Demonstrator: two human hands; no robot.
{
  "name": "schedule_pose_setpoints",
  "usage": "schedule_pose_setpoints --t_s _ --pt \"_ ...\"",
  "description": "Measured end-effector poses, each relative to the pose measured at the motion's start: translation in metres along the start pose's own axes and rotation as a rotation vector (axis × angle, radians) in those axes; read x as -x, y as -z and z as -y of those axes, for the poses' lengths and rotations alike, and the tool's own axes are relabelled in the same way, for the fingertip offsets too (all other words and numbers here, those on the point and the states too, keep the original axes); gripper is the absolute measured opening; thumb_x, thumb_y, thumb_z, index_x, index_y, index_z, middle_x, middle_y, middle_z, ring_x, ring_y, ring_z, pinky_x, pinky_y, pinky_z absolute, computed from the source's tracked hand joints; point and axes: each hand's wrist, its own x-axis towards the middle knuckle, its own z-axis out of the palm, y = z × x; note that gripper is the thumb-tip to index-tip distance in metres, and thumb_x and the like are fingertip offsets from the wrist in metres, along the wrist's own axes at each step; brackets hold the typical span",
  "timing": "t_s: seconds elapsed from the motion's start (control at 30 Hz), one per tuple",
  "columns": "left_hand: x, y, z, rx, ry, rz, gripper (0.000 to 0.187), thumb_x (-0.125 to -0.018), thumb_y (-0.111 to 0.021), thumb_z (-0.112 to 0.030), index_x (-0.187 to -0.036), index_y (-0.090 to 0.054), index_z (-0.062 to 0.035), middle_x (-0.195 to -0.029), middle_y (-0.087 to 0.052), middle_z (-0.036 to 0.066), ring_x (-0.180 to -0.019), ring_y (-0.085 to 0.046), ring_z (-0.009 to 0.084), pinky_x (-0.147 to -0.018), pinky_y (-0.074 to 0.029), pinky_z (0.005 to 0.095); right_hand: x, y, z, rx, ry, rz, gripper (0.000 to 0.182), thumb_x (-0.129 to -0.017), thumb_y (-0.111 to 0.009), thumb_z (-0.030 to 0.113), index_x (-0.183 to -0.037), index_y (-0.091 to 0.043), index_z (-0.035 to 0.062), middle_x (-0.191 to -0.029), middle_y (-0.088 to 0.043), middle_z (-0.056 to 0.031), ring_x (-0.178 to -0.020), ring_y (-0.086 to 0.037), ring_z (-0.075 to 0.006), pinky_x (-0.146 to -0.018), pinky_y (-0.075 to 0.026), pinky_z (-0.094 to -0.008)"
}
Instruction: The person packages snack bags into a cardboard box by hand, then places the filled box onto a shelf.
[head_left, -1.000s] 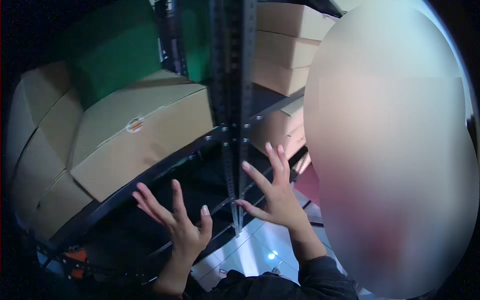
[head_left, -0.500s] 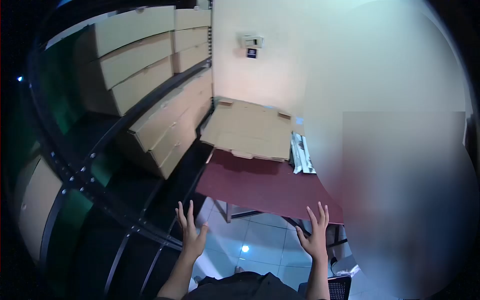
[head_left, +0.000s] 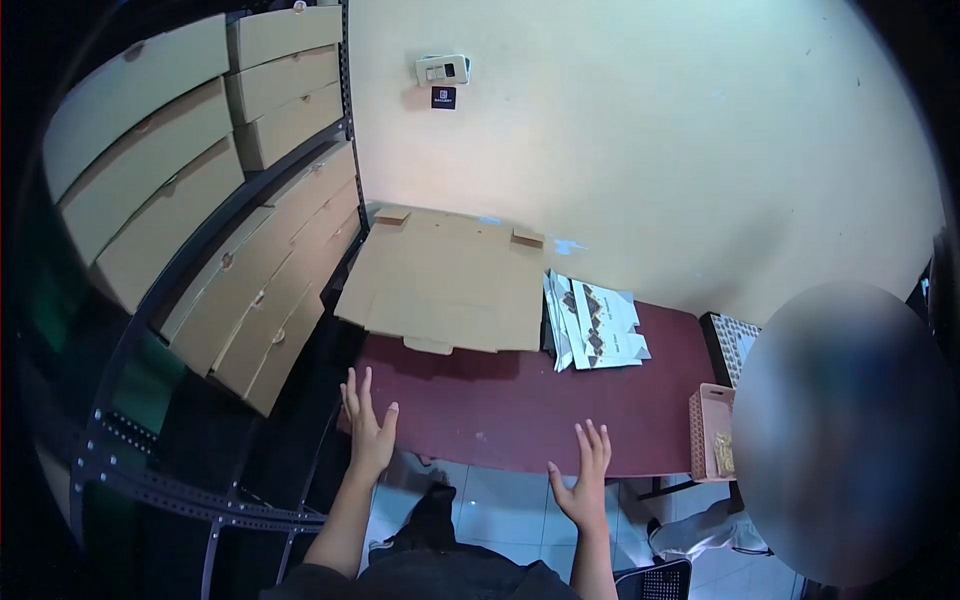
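Observation:
My left hand (head_left: 367,428) is raised with fingers spread, over the near left edge of the dark red table (head_left: 480,420). My right hand (head_left: 583,478) is likewise open, fingers up and apart, at the table's front edge. Both hold nothing. Beyond them lies a large flattened cardboard box (head_left: 455,285) with small flaps sticking up at its far corners. Printed white packaging sheets (head_left: 597,322) lie in a pile just right of the cardboard.
Left, a black metal shelf (head_left: 265,195) carries stacked cardboard boxes (head_left: 165,145). A pink basket (head_left: 699,440) sits on the table's right end, near a blurred person (head_left: 845,440). A black chair (head_left: 665,582) stands low at right. A switch (head_left: 443,70) is on the wall.
My view has turned right and come nearer the table, bringing the basket and the whole pile of sheets into sight. Both hands stay raised and open.

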Motion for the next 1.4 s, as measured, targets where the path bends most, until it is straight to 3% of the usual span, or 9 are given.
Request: schedule_pose_setpoints --t_s 0.07,0.17,0.3,0.47,0.67,0.87,1.13,1.2,1.4 --pt "-0.033 -0.014 0.013 -0.004 -0.030 0.010 0.067 -0.081 -0.056 -0.019 -0.139 -0.023 -0.0121 -0.146 -0.008 0.017 -0.133 -0.004 0.0409 -0.107 -0.009 0.0515 -0.031 -0.024 -0.001 -0.001 0.051 0.041 0.061 -0.075 -0.063 0.015 -0.130 -0.037 0.0051 -0.135 -0.031 -0.0186 -0.129 -0.020 -0.0403 -0.103 -0.022 -0.0482" --pt "-0.082 -0.030 0.033 -0.359 -0.144 0.198 0.074 -0.075 -0.062 -0.021 -0.138 -0.024 -0.0103 -0.146 -0.011 0.015 -0.132 -0.008 0.0419 -0.106 -0.008 0.0539 -0.076 -0.071 0.003 -0.008 0.096 0.104 0.061 -0.075 -0.063 0.015 -0.129 -0.037 0.0054 -0.134 -0.033 -0.0187 -0.127 -0.022 -0.0407 -0.103 -0.024 -0.0472" --pt "-0.143 -0.047 0.064 -0.455 -0.217 0.363 0.070 -0.074 -0.061 -0.012 -0.136 -0.028 -0.0101 -0.145 -0.015 0.014 -0.132 -0.010 0.0416 -0.106 -0.014 0.0538 -0.138 -0.134 0.000 -0.034 0.140 0.251 0.062 -0.076 -0.063 0.015 -0.131 -0.036 0.0065 -0.134 -0.033 -0.0170 -0.128 -0.023 -0.0397 -0.104 -0.024 -0.0480" --pt "-0.190 -0.059 0.091 -0.432 -0.441 0.512 0.065 -0.073 -0.047 0.008 -0.132 -0.037 -0.0159 -0.141 -0.029 0.009 -0.131 -0.024 0.0336 -0.107 -0.024 0.0407 -0.194 -0.183 -0.003 0.032 0.185 0.398 0.066 -0.076 -0.060 0.012 -0.134 -0.029 0.0065 -0.137 -0.031 -0.0139 -0.131 -0.022 -0.0352 -0.107 -0.018 -0.0484" --pt "-0.200 -0.057 0.108 -0.409 -0.455 0.515 0.052 -0.078 -0.042 0.002 -0.125 -0.047 -0.0181 -0.135 -0.040 0.006 -0.125 -0.036 0.0305 -0.102 -0.033 0.0386 -0.202 -0.209 -0.020 0.237 0.302 0.476 0.064 -0.073 -0.058 0.003 -0.133 -0.035 0.0100 -0.138 -0.033 -0.0114 -0.129 -0.027 -0.0327 -0.104 -0.019 -0.0546" --pt "-0.206 -0.033 0.074 -0.476 -0.547 0.459 0.041 -0.080 -0.042 -0.003 -0.118 -0.054 -0.0170 -0.128 -0.048 0.006 -0.120 -0.043 0.0301 -0.099 -0.036 0.0399 -0.223 -0.174 -0.016 0.245 0.381 0.558 0.061 -0.073 -0.057 0.003 -0.131 -0.040 0.0150 -0.135 -0.039 -0.0097 -0.127 -0.033 -0.0306 -0.104 -0.021 -0.0528" --pt "-0.197 -0.027 -0.021 -0.555 -0.737 0.093 0.026 -0.080 -0.049 -0.014 -0.103 -0.061 -0.0147 -0.110 -0.060 0.004 -0.104 -0.056 0.0244 -0.089 -0.043 0.0428 -0.259 -0.105 -0.024 0.106 0.510 0.229 0.056 -0.068 -0.059 0.004 -0.123 -0.049 0.0117 -0.122 -0.051 -0.0074 -0.112 -0.048 -0.0284 -0.095 -0.035 -0.0430" --pt "-0.186 -0.036 -0.053 -0.591 -0.777 0.008 0.024 -0.080 -0.051 -0.015 -0.101 -0.062 -0.0157 -0.107 -0.062 0.002 -0.101 -0.058 0.0220 -0.087 -0.043 0.0421 -0.266 -0.085 -0.031 0.005 0.415 0.200 0.058 -0.068 -0.058 0.002 -0.124 -0.048 0.0129 -0.120 -0.053 -0.0072 -0.109 -0.049 -0.0276 -0.093 -0.037 -0.0405" --pt "-0.147 -0.083 -0.144 -0.653 -0.850 -0.093 0.026 -0.081 -0.049 -0.015 -0.104 -0.062 -0.0165 -0.107 -0.061 0.000 -0.102 -0.057 0.0175 -0.097 -0.035 0.0409 -0.260 -0.025 -0.085 0.063 0.454 0.014 0.063 -0.065 -0.057 0.000 -0.123 -0.050 0.0221 -0.115 -0.058 -0.0061 -0.101 -0.056 -0.0304 -0.083 -0.046 -0.0405"
